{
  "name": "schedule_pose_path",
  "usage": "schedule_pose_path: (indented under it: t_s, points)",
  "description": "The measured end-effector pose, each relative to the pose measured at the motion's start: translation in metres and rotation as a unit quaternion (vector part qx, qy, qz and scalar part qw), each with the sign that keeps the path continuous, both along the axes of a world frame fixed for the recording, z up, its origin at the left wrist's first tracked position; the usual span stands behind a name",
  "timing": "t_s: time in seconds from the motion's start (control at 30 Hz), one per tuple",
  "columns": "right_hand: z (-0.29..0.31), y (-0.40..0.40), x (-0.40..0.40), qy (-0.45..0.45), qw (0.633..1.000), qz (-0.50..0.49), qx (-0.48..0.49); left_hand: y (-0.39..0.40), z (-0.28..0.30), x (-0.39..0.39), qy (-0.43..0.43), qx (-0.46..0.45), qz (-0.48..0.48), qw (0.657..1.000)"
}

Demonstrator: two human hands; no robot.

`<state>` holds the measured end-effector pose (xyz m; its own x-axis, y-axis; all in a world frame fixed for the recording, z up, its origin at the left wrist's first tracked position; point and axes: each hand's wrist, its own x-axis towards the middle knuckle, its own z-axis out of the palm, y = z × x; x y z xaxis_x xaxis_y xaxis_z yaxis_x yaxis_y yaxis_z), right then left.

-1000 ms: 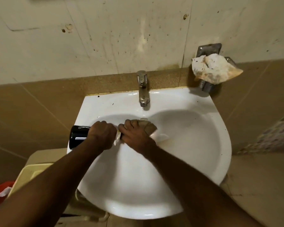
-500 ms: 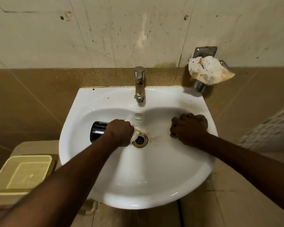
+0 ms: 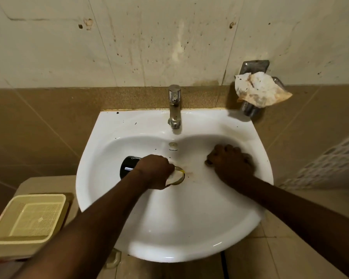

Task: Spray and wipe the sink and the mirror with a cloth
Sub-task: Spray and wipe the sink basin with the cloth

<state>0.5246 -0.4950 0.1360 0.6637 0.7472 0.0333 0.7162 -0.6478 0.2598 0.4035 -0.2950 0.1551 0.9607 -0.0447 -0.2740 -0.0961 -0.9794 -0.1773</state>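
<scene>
Left hand (image 3: 154, 172) is clenched around a dark bottle (image 3: 128, 167), presumably the spray, held on its side with its base toward the left wall of the sink (image 3: 189, 228). Pale nozzle end pokes out of the fist directly over the drain (image 3: 179, 176), so aim seems to be the brown staining around it. Right hand (image 3: 230, 165) is curled into a fist, pressed on the basin's right slope just beside that stain. Cloth not visible; probably balled under this palm, cannot confirm. Hand likely parked there to wipe once spray lands. Tap (image 3: 174, 106) stands behind, untouched. Mirror not in view. Stained paper (image 3: 260, 89) sits on a wall holder, upper right. Yellow basket (image 3: 28, 218) left of sink.
</scene>
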Motion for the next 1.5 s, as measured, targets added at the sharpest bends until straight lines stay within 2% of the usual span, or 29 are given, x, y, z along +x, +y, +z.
schedule_pose_path:
  t_s: [0.1, 0.2, 0.27, 0.4, 0.5, 0.57, 0.7, 0.77, 0.87, 0.93, 1.03, 1.1, 1.13, 1.2, 1.27, 1.37, 1.5]
  points:
    - [-0.004, -0.026, 0.007, -0.129, 0.992, 0.008, -0.003, -0.009, -0.005, 0.007, -0.028, -0.049, 0.016, 0.998]
    - [-0.011, -0.028, 0.013, -0.177, 0.984, 0.01, 0.013, -0.014, -0.008, 0.012, -0.085, -0.074, 0.042, 0.993]
    - [-0.017, -0.019, 0.018, -0.2, 0.978, 0.031, 0.051, -0.015, -0.006, 0.015, -0.091, -0.045, 0.082, 0.991]
    - [-0.022, 0.009, 0.037, -0.24, 0.945, 0.143, 0.171, -0.011, 0.001, 0.018, -0.113, 0.005, 0.111, 0.987]
    - [-0.028, 0.027, 0.044, -0.278, 0.922, 0.214, 0.163, -0.005, 0.0, 0.012, -0.123, 0.027, 0.075, 0.989]
    - [-0.037, 0.037, 0.044, -0.291, 0.906, 0.283, 0.118, 0.0, -0.003, 0.007, -0.124, 0.049, 0.046, 0.99]
    - [-0.049, 0.033, 0.049, -0.26, 0.888, 0.379, -0.003, 0.008, -0.007, -0.004, -0.074, 0.07, 0.042, 0.994]
    - [-0.042, 0.027, 0.053, -0.269, 0.89, 0.367, 0.015, 0.01, -0.008, -0.01, -0.08, 0.054, 0.02, 0.995]
    - [-0.028, 0.038, 0.05, -0.281, 0.904, 0.308, 0.091, 0.019, -0.013, -0.013, -0.094, 0.076, -0.009, 0.993]
    - [-0.035, 0.054, 0.037, -0.275, 0.903, 0.318, 0.089, 0.026, -0.016, -0.013, -0.103, 0.083, -0.016, 0.991]
    - [-0.052, 0.062, 0.021, -0.181, 0.914, 0.361, 0.02, 0.027, -0.014, -0.016, -0.086, 0.088, -0.03, 0.992]
    - [-0.047, 0.055, 0.026, -0.101, 0.931, 0.351, -0.017, 0.027, -0.015, -0.015, -0.075, 0.076, -0.039, 0.994]
    - [-0.041, 0.049, 0.029, -0.055, 0.938, 0.34, -0.03, 0.026, -0.016, -0.014, -0.043, 0.063, -0.051, 0.996]
    - [-0.031, 0.036, 0.031, 0.02, 0.959, 0.279, -0.04, 0.017, -0.013, -0.013, -0.008, 0.016, -0.065, 0.998]
    - [-0.024, 0.027, 0.026, 0.065, 0.978, 0.191, -0.047, 0.01, -0.012, -0.01, -0.008, -0.017, -0.024, 1.0]
    - [-0.028, 0.023, 0.016, 0.077, 0.982, 0.166, -0.049, 0.002, -0.007, -0.006, 0.046, -0.012, 0.009, 0.999]
    - [-0.038, 0.03, 0.014, 0.039, 0.975, 0.211, -0.051, 0.012, 0.002, -0.005, 0.004, -0.018, 0.045, 0.999]
